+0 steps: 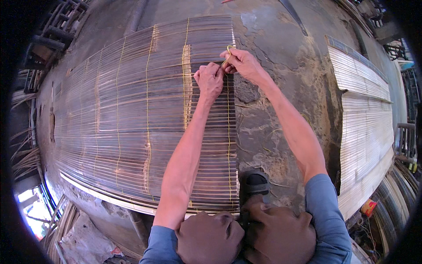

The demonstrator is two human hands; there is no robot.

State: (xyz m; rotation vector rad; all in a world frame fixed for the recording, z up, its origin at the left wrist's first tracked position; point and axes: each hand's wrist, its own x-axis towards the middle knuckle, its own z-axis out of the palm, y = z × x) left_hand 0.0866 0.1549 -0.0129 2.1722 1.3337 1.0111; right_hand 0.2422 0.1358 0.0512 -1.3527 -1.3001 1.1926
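Note:
A wide mat of thin slats (132, 105), tied in rows with yellow cord, lies flat on the floor at the left and middle. Over its right edge, toward the far end, both hands meet. My right hand (246, 66) pinches a yellow cord (229, 48), which makes a small loop above the fingers. My left hand (210, 80) is closed just beside it, its fingertips close to the cord and the mat's edge; what it grips is hidden. Below the hands, a row of yellow cord knots (228, 127) runs along the mat's right edge.
A second, pale slatted mat (365, 114) lies on the right. At the far left rests a thin tool with a dark handle (52, 125). A dark flat strip (293, 16) lies at the back. My sandalled foot (255, 184) is beside the mat's near right corner. Stacked strips (398, 198) stand near right.

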